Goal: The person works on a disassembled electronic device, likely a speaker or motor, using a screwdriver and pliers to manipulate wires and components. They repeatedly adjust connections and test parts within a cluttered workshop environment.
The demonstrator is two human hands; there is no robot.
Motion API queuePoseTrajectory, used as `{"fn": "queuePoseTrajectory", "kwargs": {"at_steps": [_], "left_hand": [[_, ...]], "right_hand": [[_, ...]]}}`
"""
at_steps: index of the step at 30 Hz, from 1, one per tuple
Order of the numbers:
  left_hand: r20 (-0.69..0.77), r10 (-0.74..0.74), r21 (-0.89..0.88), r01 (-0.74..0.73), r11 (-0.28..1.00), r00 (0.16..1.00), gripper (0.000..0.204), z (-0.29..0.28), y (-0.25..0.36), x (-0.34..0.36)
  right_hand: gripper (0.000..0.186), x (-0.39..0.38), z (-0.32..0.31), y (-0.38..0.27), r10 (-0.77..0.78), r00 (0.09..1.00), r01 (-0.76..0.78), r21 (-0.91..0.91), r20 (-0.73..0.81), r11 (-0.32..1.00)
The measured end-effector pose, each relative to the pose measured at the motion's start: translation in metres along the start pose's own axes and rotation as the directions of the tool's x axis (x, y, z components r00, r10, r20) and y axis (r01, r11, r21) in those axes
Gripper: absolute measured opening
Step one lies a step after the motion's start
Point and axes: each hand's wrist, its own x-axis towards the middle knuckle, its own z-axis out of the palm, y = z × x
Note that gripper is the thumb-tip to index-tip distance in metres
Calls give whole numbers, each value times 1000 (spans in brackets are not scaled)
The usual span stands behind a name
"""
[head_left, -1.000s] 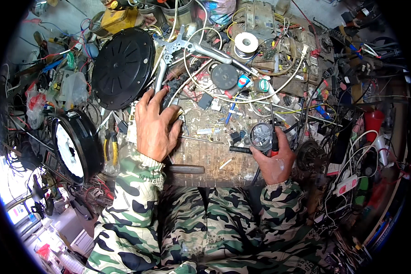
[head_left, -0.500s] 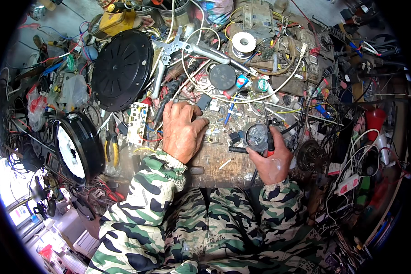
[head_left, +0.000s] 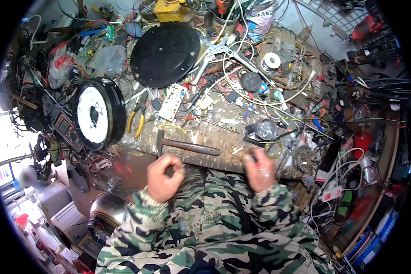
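Observation:
My left hand (head_left: 165, 178) hovers at the bench's front edge, fingers curled in; whatever they may hold is hidden. My right hand (head_left: 260, 173), slightly blurred, is closed around a red-and-black tool handle (head_left: 256, 160), only a bit of which shows. Just beyond it a clear round container (head_left: 266, 129) rests on the wooden bench (head_left: 201, 163), small parts inside. Between the hands and farther in lies a hammer (head_left: 192, 147), its head to the left and its wooden handle pointing right. Yellow-handled pliers (head_left: 136, 121) lie left of the hammer.
A black round cover (head_left: 165, 54) and a black wheel-like ring with a white face (head_left: 93, 114) fill the left side. A circuit board (head_left: 172, 101), a solder-like spool (head_left: 271, 61) and tangled cables crowd the back. A white power strip (head_left: 331, 193) hangs at right.
Both hands have drawn back toward me. My right hand has let go of the clear container, which stays on the bench. With my left hand withdrawn and the view shifted, the hammer shows fully.

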Motion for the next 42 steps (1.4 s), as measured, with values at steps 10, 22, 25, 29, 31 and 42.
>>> {"fn": "queuePoseTrajectory", "kwargs": {"at_steps": [10,22,25,29,31,42], "left_hand": [[76,-558,-277,555,784,826,15,-6,-51,-139],[474,-414,-483,622,616,777,37,48,3,-45],[446,-434,-459,616,640,783,35,65,20,-33],[442,-453,-518,633,576,774,30,72,14,-31],[448,-521,-607,675,419,727,28,75,7,-33],[588,-459,-570,744,348,665,20,85,4,-26]], "right_hand": [[17,-31,35,-2,-40,983,53,-67,180,996],[14,-43,12,-22,-276,942,295,-78,194,952],[17,-54,27,-23,-256,942,267,-22,219,963],[23,-55,24,-23,-222,951,211,73,215,975],[32,-57,22,-21,-192,963,172,117,188,978],[38,-45,-37,-13,-221,959,273,372,-177,887]]}}
